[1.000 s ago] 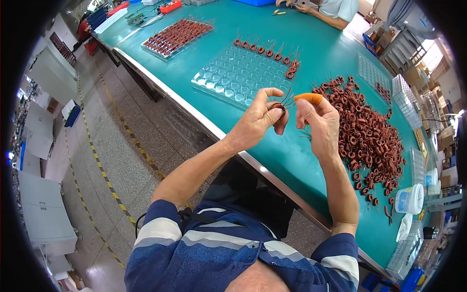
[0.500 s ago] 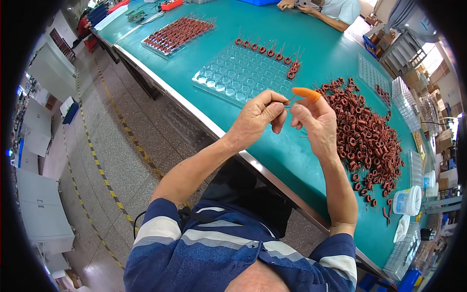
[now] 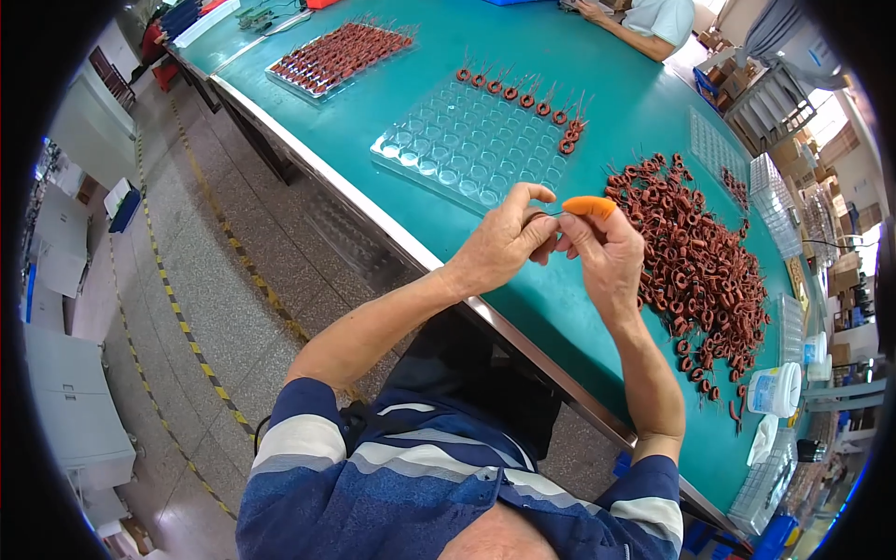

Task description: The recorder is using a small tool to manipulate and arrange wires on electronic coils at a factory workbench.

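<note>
Above the table's near edge my left hand [image 3: 504, 245] is closed in a pinch on a small wire-wound ring coil, almost wholly hidden by the fingers. Close against it, my right hand [image 3: 609, 257] pinches the thin wire lead at the coil's end. An orange finger cot [image 3: 588, 206] covers the right index finger. Beyond my hands lies a clear plastic tray [image 3: 434, 154] with round pockets. Reddish-brown ring coils [image 3: 511, 93] with upright leads fill its far row and the start of its right side. A big heap of loose coils [image 3: 695, 252] lies beside my right hand.
A filled coil tray [image 3: 341, 58] stands at the far left on the green table [image 3: 560, 327]. At right are an empty-pocketed tray [image 3: 717, 140], stacked clear trays [image 3: 773, 191], and a white tub [image 3: 775, 389]. Across the table a person's forearm [image 3: 635, 37] shows.
My hands have come closer together and slightly lower. The right thumb and cot-covered index finger have closed onto the wire lead. The view has shifted slightly.
</note>
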### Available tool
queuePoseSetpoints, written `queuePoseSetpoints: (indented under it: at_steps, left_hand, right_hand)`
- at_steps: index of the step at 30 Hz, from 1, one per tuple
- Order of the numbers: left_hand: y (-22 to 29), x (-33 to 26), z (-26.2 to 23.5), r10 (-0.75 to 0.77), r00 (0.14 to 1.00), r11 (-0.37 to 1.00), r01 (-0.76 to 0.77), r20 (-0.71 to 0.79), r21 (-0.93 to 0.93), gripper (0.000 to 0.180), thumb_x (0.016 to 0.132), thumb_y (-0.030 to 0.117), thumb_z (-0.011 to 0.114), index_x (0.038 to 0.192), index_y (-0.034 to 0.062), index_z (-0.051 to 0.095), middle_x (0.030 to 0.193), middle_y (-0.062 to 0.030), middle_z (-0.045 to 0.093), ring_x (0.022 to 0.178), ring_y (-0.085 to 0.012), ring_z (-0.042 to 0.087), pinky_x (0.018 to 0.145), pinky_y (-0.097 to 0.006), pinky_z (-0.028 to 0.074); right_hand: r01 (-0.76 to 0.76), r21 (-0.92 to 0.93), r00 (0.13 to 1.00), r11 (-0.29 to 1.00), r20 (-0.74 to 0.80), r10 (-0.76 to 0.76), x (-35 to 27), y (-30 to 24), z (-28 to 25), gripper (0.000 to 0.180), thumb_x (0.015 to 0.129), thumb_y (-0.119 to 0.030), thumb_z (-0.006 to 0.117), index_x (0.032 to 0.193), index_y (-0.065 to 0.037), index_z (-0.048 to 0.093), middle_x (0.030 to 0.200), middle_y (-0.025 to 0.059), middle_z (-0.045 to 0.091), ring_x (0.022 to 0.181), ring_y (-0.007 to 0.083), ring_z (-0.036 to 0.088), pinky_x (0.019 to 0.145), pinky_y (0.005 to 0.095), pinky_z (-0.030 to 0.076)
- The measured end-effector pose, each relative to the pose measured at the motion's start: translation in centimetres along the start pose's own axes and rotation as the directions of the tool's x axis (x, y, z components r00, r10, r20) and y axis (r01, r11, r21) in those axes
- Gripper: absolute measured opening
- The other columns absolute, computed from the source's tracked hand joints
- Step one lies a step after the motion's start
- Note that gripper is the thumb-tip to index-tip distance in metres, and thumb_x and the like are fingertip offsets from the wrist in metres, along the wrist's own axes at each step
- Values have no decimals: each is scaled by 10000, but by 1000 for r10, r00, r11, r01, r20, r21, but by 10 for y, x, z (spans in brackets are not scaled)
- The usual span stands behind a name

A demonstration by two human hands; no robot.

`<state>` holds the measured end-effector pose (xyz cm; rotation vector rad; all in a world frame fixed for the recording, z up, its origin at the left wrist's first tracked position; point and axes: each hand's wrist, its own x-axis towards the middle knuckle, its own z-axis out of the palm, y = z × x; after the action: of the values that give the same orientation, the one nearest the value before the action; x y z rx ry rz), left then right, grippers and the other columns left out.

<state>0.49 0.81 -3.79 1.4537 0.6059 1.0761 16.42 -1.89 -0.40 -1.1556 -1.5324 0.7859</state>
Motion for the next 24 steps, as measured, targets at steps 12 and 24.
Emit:
queuePoseSetpoints:
  at_steps: [12, 24]
  left_hand:
    - [-59, 40, -86, 331, 905, 230, -353, 268, 907, 438, 869, 334, 618, 1167, 25, 531, 1240, -191, 481, 1057, -385, 499, 928, -448, 415]
    - [-57, 41, -88, 308, 924, 267, -314, 228, 911, 300, 860, 248, 623, 1068, 37, 583, 1192, -148, 516, 977, -355, 519, 884, -432, 435]
  right_hand:
    - [248, -555, 967, 794, 185, -172, 213, 101, -30, 126, 855, -77, 603, 953, 2, 621, 753, 144, 664, 670, 233, 644, 619, 334, 490]
    - [416, -768, 910, 487, 356, -215, 194, 83, -43, 343, 806, -130, 644, 1137, -69, 583, 946, 123, 620, 878, 320, 610, 761, 404, 489]
